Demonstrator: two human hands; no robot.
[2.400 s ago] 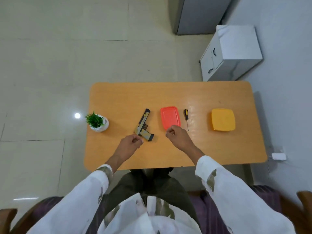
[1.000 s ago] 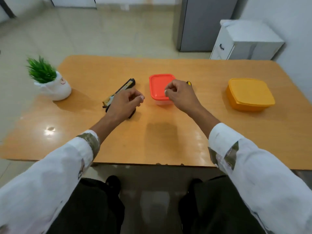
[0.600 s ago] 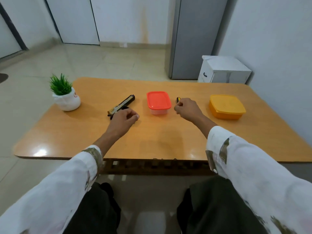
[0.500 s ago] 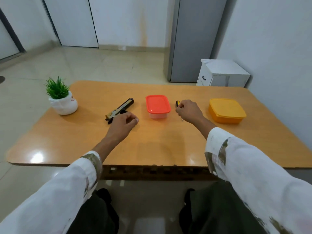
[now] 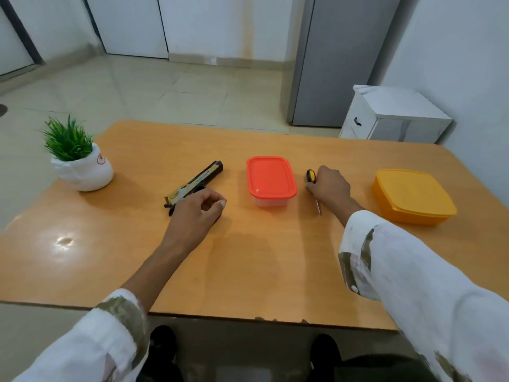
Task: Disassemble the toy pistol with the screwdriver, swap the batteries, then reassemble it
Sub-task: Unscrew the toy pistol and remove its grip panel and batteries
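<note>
Pinching the black-and-yellow-handled screwdriver

On the glossy wooden surface, the black-and-gold plastic toy pistol lies flat. The left grip curls over its butt; whether it clasps, I cannot tell. Right of the red-lidded rectangular plastic box, the right grip clasps the screwdriver, having moved there from the box's front.

Wooden desk in a pale tiled room, carrying a plant and two lidded boxes.
At the desk's far left stands a small green plant in a white pot. Near the middle sits a clear box with a red lid; well to its right is a yellow box, lid on. Beyond the desk, on the cream tiled floor, a low white cabinet stands near a tall grey unit.
</note>
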